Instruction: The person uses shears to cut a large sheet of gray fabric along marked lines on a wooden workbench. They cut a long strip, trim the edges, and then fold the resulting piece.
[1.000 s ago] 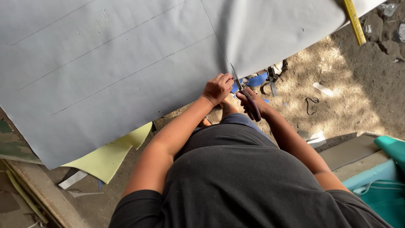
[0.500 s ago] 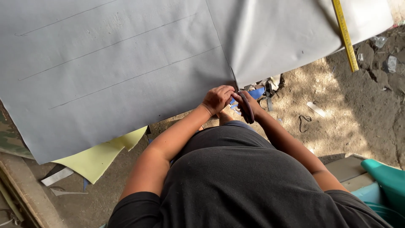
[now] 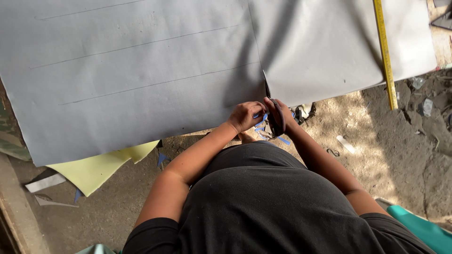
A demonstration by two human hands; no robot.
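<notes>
A large grey sheet of card (image 3: 141, 80) with faint ruled pencil lines fills the upper part of the frame, lying on the sandy ground. At its lower edge, just right of centre, the right hand (image 3: 281, 115) is closed around the dark handles of a pair of scissors (image 3: 274, 117), whose blades enter a cut in the sheet. The left hand (image 3: 245, 115) pinches the sheet's edge just beside the cut, apparently. A yellow measuring tape (image 3: 385, 51) lies across the sheet at upper right.

Outdoor workshop: dirt floor (image 3: 376, 155), paper scraps (image 3: 47, 182).
</notes>
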